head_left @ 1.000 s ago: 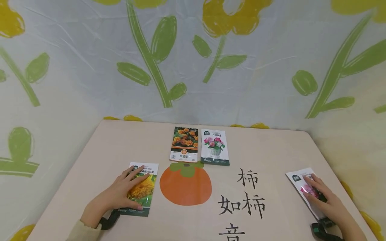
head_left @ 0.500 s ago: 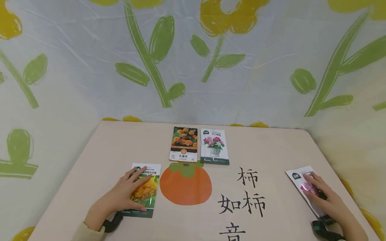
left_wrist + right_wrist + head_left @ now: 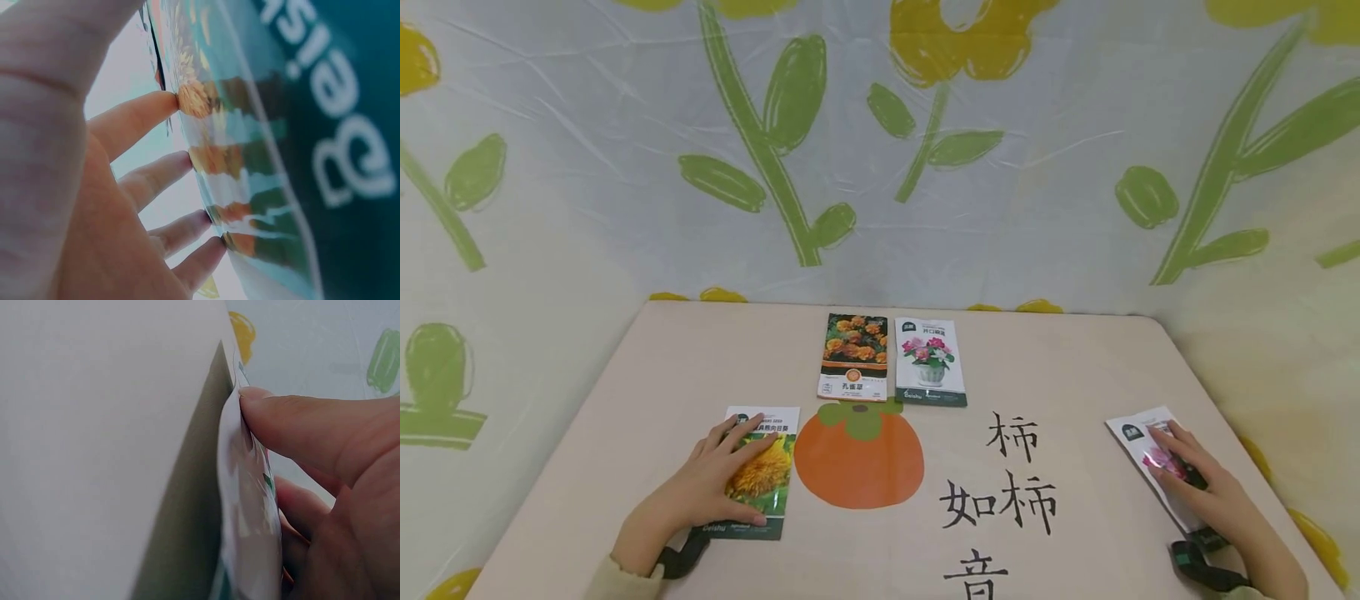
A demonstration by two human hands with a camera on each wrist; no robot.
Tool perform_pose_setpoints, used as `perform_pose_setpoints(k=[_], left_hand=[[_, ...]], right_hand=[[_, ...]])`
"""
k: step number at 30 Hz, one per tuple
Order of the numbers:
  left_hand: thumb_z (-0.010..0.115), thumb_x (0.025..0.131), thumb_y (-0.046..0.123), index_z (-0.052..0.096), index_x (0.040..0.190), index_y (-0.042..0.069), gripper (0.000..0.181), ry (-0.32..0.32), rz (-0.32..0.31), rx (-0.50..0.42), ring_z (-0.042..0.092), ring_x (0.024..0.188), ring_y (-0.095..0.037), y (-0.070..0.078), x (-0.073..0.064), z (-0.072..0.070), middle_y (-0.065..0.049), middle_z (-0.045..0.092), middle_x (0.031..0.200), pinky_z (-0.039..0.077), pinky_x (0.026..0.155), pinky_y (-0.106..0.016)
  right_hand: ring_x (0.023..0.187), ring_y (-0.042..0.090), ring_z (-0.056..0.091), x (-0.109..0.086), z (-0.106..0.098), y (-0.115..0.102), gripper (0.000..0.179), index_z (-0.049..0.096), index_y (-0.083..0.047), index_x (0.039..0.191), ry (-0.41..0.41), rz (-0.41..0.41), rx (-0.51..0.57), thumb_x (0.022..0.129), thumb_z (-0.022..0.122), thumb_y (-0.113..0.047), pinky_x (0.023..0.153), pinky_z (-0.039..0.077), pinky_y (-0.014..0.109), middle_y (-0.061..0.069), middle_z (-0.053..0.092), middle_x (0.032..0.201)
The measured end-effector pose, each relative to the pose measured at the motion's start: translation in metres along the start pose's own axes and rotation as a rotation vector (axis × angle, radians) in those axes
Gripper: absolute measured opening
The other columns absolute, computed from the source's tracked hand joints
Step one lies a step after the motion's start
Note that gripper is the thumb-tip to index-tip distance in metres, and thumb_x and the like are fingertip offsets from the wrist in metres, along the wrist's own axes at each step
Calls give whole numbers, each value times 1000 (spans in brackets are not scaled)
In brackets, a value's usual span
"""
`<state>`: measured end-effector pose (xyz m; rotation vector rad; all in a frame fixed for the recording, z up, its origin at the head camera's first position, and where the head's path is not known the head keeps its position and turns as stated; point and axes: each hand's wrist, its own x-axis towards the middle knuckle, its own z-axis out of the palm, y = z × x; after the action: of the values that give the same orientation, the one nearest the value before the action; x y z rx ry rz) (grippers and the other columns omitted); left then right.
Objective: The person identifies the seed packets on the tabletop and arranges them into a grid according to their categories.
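Packets: four, all face up on the table [image 3: 1060, 367]. Two lie under hands: a yellow-flower packet [image 3: 763, 477], lower left of the head frame, and a pink-flower packet [image 3: 1153, 454], tilted, lower right. Hands: two. Left hand [image 3: 711, 483]: fingers spread across the yellow-flower packet, tips touching it. Right hand [image 3: 1213, 492]: rests on the pink-flower packet, thumb apart from the loosely bent fingers.

Remaining two packets, side by side near centre: a marigold packet [image 3: 853, 358] and a potted-flower packet [image 3: 930, 362] to its right. Below them, one orange persimmon print [image 3: 859, 462]; four black characters [image 3: 1030, 504] right of it, the lowest cut by the frame edge. Flowered cloth [image 3: 1037, 233] fills the upper frame.

Left wrist view only: four fingertips in a row meeting the packet's face; white lettering looms large at right. Right wrist view only: the pink-flower packet nearly edge-on, thumb tip against it, a dark wedge of shadow [image 3: 184, 506] alongside. Only the head view takes in both middle packets whole.
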<state>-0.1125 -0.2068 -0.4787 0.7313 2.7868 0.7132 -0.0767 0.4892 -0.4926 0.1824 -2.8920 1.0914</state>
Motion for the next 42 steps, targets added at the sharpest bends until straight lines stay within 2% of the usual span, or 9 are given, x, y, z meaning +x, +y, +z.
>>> perform_pose_setpoints(k=[6,25,31,42], left_hand=[[79,63,71,44,151,25,105,-5,-9,-4,13,144,-47,2,0,0,-10,23,162,21,108,-72],[68,68,79,38,155,25,107,-25,2,40,11,145,-46,4,2,2,-9,18,164,21,108,-72],[68,68,80,37,155,26,107,-36,4,53,10,145,-46,6,5,4,-10,17,164,22,108,-72],[69,68,78,36,155,25,107,-81,-9,58,9,145,-47,17,11,9,-11,14,165,22,108,-71]], right_hand=[[145,-3,-10,0,0,-2,63,35,-14,155,1,-6,-1,98,61,-16,105,-10,76,-41,7,149],[147,3,-13,1,-1,-4,63,34,-13,155,-11,11,-1,98,60,-18,103,-9,78,-41,5,149],[147,3,-13,1,-1,-4,63,33,-14,155,-15,19,4,98,60,-19,103,-9,78,-41,5,148],[147,3,-14,0,0,-3,62,34,-14,155,-16,30,-5,99,59,-21,100,-9,80,-44,5,146]])
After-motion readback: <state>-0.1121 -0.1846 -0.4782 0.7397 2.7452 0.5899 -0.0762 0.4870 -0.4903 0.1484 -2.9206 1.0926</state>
